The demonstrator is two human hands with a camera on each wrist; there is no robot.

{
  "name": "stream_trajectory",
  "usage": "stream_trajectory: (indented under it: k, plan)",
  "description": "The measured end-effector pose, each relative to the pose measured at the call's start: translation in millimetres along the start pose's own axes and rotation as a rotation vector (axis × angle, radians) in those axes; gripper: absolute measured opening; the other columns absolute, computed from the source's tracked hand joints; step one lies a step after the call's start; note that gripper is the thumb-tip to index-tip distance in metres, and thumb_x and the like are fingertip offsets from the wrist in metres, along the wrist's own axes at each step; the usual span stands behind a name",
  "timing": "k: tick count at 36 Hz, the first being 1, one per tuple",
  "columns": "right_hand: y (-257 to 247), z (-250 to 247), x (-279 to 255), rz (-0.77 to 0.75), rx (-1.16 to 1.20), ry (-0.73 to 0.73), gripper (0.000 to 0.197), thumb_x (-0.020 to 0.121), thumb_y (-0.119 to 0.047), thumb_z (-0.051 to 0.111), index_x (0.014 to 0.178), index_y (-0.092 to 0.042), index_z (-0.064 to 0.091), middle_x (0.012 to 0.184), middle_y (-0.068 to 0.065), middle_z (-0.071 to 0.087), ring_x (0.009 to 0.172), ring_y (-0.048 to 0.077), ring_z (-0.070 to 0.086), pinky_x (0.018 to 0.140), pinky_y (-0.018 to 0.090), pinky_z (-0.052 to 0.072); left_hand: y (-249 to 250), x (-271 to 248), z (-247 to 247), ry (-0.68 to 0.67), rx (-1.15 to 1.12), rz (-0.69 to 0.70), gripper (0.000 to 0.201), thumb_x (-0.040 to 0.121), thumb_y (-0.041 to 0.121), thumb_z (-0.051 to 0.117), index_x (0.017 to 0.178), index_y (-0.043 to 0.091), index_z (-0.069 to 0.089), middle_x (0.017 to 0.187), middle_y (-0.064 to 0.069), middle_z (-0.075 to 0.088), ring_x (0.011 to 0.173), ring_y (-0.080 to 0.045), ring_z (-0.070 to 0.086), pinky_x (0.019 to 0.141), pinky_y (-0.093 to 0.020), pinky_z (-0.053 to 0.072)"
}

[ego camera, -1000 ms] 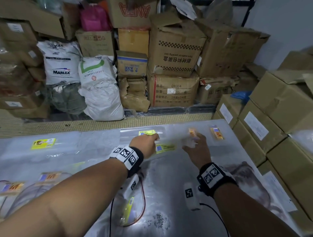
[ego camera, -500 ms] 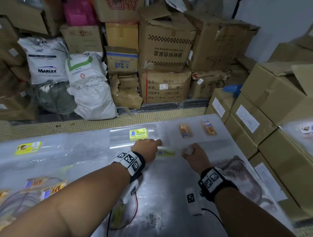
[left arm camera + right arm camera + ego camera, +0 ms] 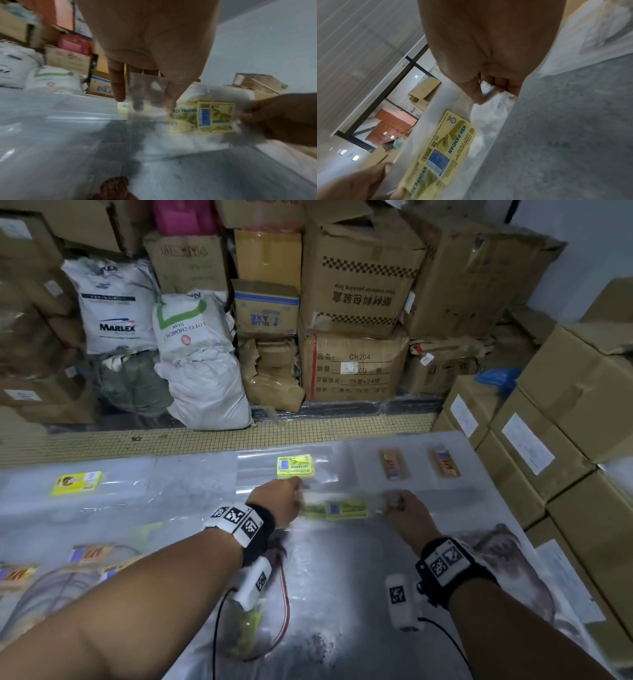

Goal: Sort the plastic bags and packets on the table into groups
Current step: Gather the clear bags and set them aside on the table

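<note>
A clear plastic bag with a yellow "KEK PANDAN" label (image 3: 346, 509) (image 3: 202, 119) (image 3: 443, 146) is stretched between both hands just above the table. My left hand (image 3: 279, 501) (image 3: 150, 86) pinches its left edge. My right hand (image 3: 399, 505) (image 3: 489, 88) pinches its right edge. Just beyond lies another bag with the same yellow label (image 3: 296, 465). Two bags with orange labels (image 3: 394, 463) (image 3: 444, 463) lie at the far right. A yellow-labelled bag (image 3: 77, 483) lies at the far left.
The table (image 3: 342, 594) is covered in clear plastic sheet. More orange-labelled packets (image 3: 89, 554) sit at the near left. Cardboard boxes (image 3: 565, 440) stand close on the right. Boxes and white sacks (image 3: 202, 364) are stacked beyond the tiled ledge.
Both hands drew back toward me with the labelled bag and pulled it taut between them. The camera view dropped and shifted slightly.
</note>
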State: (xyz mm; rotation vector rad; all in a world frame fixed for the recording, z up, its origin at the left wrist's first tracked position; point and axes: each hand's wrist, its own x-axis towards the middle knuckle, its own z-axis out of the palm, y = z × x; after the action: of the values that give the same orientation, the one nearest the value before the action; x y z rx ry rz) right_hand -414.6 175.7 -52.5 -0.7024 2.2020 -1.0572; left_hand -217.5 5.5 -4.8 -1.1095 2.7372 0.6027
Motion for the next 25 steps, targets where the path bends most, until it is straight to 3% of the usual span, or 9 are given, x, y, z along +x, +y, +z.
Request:
stream_trajectory:
  k: [2, 5, 8, 11, 13, 15, 18, 22, 25]
  plan:
    - [-8.7, 4.0, 4.5, -0.009, -0.021, 0.012, 0.007, 0.091, -0.013, 0.062, 0.091, -0.016, 0.056, 0.088, 0.001, 0.056, 0.086, 0.023, 0.055, 0.077, 0.034, 0.045, -13.5, 1.4, -6.6, 0.024, -0.191, -0.059, 0.014, 0.092, 0.019, 0.059, 0.104, 0.026, 0.055, 0.109, -0.005, 0.067, 0.097, -0.023, 0.063, 0.084, -0.032, 0.05]
    - [-25.0, 13.3, 9.8, -0.055, -0.001, 0.054, 0.005, 0.09, -0.013, 0.059, 0.086, -0.015, 0.06, 0.084, 0.002, 0.058, 0.082, 0.02, 0.055, 0.077, 0.032, 0.044, -33.4, 5.0, -14.3, 0.099, -0.519, -0.098, 0.023, 0.084, 0.018, 0.074, 0.086, 0.031, 0.055, 0.099, -0.001, 0.07, 0.089, -0.021, 0.066, 0.079, -0.032, 0.054]
    - [-45.6, 23.1, 11.6, -0.028, 0.085, 0.05, 0.005, 0.09, -0.011, 0.056, 0.09, -0.011, 0.061, 0.078, -0.001, 0.058, 0.074, 0.015, 0.054, 0.074, 0.029, 0.042, -53.6, 7.8, -22.3, 0.175, -0.76, -0.131, 0.026, 0.08, 0.015, 0.079, 0.091, 0.027, 0.059, 0.094, -0.003, 0.07, 0.08, -0.018, 0.067, 0.073, -0.036, 0.058]
    - [-66.5, 35.1, 15.2, -0.003, 0.176, 0.019, 0.012, 0.084, -0.003, 0.057, 0.086, -0.015, 0.057, 0.079, 0.003, 0.056, 0.075, 0.02, 0.052, 0.071, 0.034, 0.046, -71.4, 9.6, -31.8, 0.231, -0.915, -0.152, 0.032, 0.084, 0.017, 0.078, 0.107, 0.018, 0.055, 0.094, 0.003, 0.064, 0.076, -0.011, 0.062, 0.06, -0.018, 0.053]
    - [-77.3, 44.4, 17.7, 0.014, 0.187, 0.019, 0.014, 0.087, 0.003, 0.054, 0.091, -0.01, 0.057, 0.08, 0.008, 0.056, 0.071, 0.022, 0.052, 0.067, 0.035, 0.046, -84.4, 14.5, -33.6, 0.222, -1.015, -0.182, 0.038, 0.086, 0.022, 0.075, 0.116, 0.013, 0.052, 0.095, -0.001, 0.063, 0.073, -0.013, 0.06, 0.058, -0.019, 0.051]
    - [-86.8, 53.7, 19.8, 0.014, 0.178, 0.03, 0.013, 0.088, 0.003, 0.053, 0.099, -0.002, 0.059, 0.077, 0.011, 0.054, 0.066, 0.022, 0.05, 0.061, 0.033, 0.044, -96.3, 18.0, -34.1, 0.221, -1.022, -0.248, 0.043, 0.088, 0.026, 0.071, 0.122, 0.012, 0.05, 0.102, -0.005, 0.062, 0.08, -0.017, 0.058, 0.068, -0.029, 0.052]
    - [-98.2, 65.5, 22.4, 0.01, 0.176, 0.053, 0.008, 0.089, 0.0, 0.052, 0.093, -0.001, 0.059, 0.077, 0.014, 0.055, 0.068, 0.024, 0.05, 0.063, 0.035, 0.045, -108.6, 21.4, -35.8, 0.129, -0.98, -0.265, 0.034, 0.093, 0.024, 0.061, 0.122, 0.008, 0.05, 0.099, -0.012, 0.064, 0.07, -0.016, 0.055, 0.054, -0.022, 0.047]
    - [-107.4, 79.3, 26.9, 0.025, 0.14, 0.066, 0.015, 0.085, -0.004, 0.054, 0.1, -0.006, 0.054, 0.085, 0.012, 0.058, 0.072, 0.024, 0.052, 0.058, 0.031, 0.042, -120.0, 27.5, -36.0, 0.126, -0.864, -0.268, 0.006, 0.09, 0.004, 0.054, 0.092, 0.009, 0.054, 0.081, -0.008, 0.058, 0.071, -0.022, 0.056, 0.063, -0.029, 0.053]
    - [-111.3, 86.3, 37.4, 0.011, 0.084, 0.043, 0.03, 0.086, -0.007, 0.058, 0.116, -0.003, 0.055, 0.105, 0.014, 0.062, 0.085, 0.024, 0.058, 0.064, 0.028, 0.042, -125.2, 33.9, -35.3, 0.104, -0.824, -0.235, 0.015, 0.087, -0.006, 0.045, 0.079, -0.001, 0.058, 0.067, -0.009, 0.057, 0.061, -0.022, 0.052, 0.05, -0.026, 0.041]
